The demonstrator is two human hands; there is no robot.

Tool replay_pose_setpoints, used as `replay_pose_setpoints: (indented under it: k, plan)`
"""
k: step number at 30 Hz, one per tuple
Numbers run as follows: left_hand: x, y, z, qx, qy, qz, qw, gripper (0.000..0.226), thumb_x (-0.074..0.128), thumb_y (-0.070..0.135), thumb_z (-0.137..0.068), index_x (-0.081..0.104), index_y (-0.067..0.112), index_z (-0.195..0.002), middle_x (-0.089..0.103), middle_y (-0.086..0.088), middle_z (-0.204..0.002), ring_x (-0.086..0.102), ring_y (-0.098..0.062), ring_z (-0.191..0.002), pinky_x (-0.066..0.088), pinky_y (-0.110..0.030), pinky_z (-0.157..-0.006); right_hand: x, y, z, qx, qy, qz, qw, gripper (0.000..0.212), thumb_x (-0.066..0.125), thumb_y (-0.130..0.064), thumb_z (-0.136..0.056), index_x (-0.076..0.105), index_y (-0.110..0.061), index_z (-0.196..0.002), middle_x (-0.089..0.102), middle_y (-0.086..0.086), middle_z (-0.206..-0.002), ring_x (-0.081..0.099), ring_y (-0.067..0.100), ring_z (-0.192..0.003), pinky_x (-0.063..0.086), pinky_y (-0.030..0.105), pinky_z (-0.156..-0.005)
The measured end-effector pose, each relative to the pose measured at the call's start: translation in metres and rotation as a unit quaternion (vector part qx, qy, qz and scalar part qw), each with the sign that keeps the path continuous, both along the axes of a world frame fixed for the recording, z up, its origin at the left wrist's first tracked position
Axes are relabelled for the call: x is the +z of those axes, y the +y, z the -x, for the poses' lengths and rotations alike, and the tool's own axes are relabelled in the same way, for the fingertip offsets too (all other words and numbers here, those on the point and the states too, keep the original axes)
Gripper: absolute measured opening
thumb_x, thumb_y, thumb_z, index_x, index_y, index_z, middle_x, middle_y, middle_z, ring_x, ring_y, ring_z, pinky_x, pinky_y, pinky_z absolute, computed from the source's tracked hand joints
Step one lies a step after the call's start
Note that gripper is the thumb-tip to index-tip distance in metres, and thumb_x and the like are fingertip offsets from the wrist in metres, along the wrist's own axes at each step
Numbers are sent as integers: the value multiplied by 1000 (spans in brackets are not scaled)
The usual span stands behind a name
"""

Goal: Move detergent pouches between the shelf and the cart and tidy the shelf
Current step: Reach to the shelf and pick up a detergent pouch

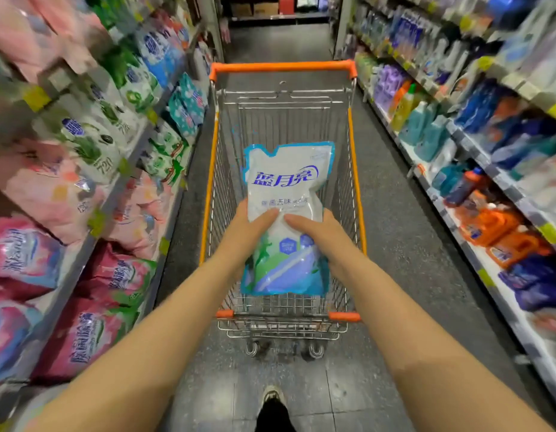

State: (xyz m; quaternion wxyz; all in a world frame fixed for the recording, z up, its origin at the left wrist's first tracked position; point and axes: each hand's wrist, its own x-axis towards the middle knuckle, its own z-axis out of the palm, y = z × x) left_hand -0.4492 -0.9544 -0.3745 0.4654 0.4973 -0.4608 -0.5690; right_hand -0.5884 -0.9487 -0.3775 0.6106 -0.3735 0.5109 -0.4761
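A white and blue detergent pouch [287, 194] with blue lettering is held over the wire basket of the shopping cart [354, 188]. My left hand [248, 232] grips its left side with the thumb across the front. On the pouch's right side my right hand [320, 235] holds it the same way, thumb on the front. The pouch lies lengthwise, its spout end pointing away from me. The shelf [121, 188] on the left carries many pink, red, green and white pouches.
The cart has orange trim and an orange handle [281, 67] at its far end. Shelves of bottles [495, 232] line the right side of the narrow aisle. My shoe [272, 397] shows on the grey floor behind the cart.
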Motion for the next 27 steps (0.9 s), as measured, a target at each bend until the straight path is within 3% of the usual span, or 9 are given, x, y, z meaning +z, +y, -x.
replay_pose_setpoints:
  k: [6,11,14,16,18,19,21,24,27]
  plan:
    - [-118,-62,4,-45,-58,-168,983,35,51,-7,-88,54,7,-119,65,-11,-103,62,-25,-90,52,-28,-76,-123,-54,7,-8,24,-185,982,38,71,-5,-78,63,-4,-115,68,13,-107,67,20,-77,57,30,-74]
    - [-215,-88,-5,-49,-67,-307,948,38,49,-9,-88,51,-2,-125,57,-24,-121,60,-25,-79,48,-42,-88,-233,-82,-2,31,41,-326,944,46,76,-5,-69,64,2,-113,71,20,-101,69,32,-92,48,55,-93]
    - [-269,-96,-13,-47,-77,-372,924,43,55,-9,-84,50,-4,-126,70,-12,-92,65,-15,-60,53,-31,-69,-284,-88,-11,52,59,-392,917,39,66,0,-80,59,7,-118,54,33,-125,56,40,-114,38,60,-101]
    - [-303,-99,-17,-59,-81,-397,912,48,60,-9,-78,50,-6,-125,72,1,-72,67,-14,-59,56,-32,-70,-307,-91,-15,53,57,-423,903,37,63,2,-84,57,9,-119,53,32,-128,59,39,-109,43,55,-98]
    - [-321,-101,-16,-52,-136,-393,908,40,59,-5,-84,53,-4,-123,69,0,-79,63,-20,-73,53,-40,-84,-326,-94,-16,52,59,-431,899,20,63,2,-84,64,7,-104,64,28,-112,65,30,-75,54,38,-73]
    - [-326,-100,-16,-59,-184,-380,905,35,58,-1,-87,56,-1,-122,66,-3,-89,60,-20,-82,50,-38,-83,-334,-94,-16,53,78,-435,896,5,65,2,-83,65,2,-88,72,22,-88,62,19,-55,52,26,-57]
    - [-329,-95,-16,-102,-211,-389,891,30,57,2,-88,58,5,-118,60,-9,-99,56,-22,-92,47,-36,-75,-351,-92,-14,52,143,-442,884,18,69,1,-79,57,-6,-68,62,3,-43,51,8,-33,44,14,-40]
    - [-319,-88,-20,-125,-181,-455,863,30,52,4,-91,53,9,-121,57,-7,-103,54,-22,-92,40,-26,-59,-365,-80,-11,107,255,-420,864,17,72,-1,-68,63,-3,-83,62,11,-69,56,18,-58,50,25,-61]
    - [-305,-88,-19,-100,-175,-482,853,36,46,6,-95,46,2,-131,52,-8,-102,50,-12,-70,41,-23,-36,-341,-79,-8,204,314,-409,832,22,63,-7,-82,62,-6,-104,58,14,-87,55,21,-80,42,27,-69]
